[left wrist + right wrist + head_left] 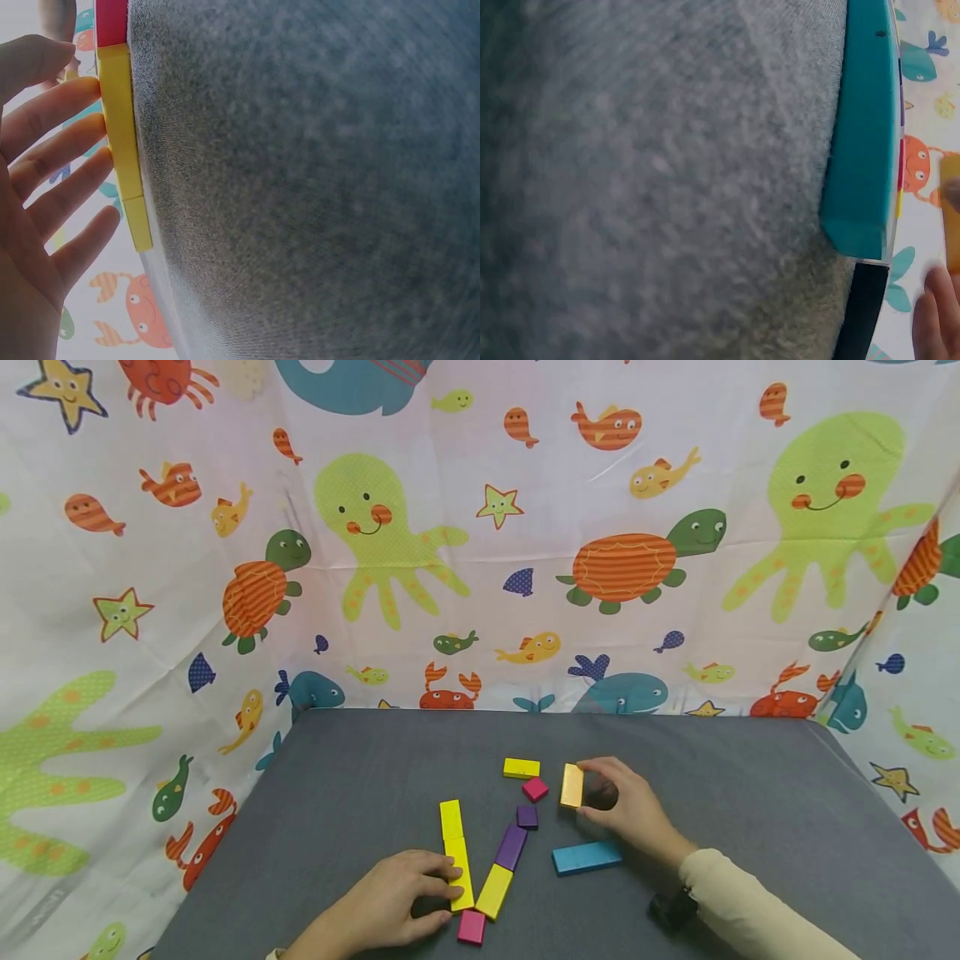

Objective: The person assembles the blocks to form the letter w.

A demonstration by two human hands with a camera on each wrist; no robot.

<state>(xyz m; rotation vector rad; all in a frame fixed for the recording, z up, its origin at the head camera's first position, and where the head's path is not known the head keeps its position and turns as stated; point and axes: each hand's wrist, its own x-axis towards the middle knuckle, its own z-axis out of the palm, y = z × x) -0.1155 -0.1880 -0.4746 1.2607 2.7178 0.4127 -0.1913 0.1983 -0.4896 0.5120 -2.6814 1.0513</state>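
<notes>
My right hand (630, 802) pinches an orange-yellow block (572, 786) by its ends, between thumb and fingers. Part of that block (951, 217) shows at the right edge of the right wrist view. My left hand (401, 893) has its fingertips against the side of a long yellow block (459, 872), fingers nearly straight in the left wrist view. A shorter yellow block (451, 818) continues that row at its far end. At the near end lies a pink-red block (471, 927). From there another yellow block (494, 892) slants away, followed by a purple block (512, 847) and a small dark purple block (527, 817).
A blue block (587, 858) lies below the right hand. Farther back are a small pink-red block (535, 789) and a yellow block (521, 768). A black object (672, 910) is by the right wrist. Sea-animal fabric (480, 552) hangs behind the grey table (375, 752).
</notes>
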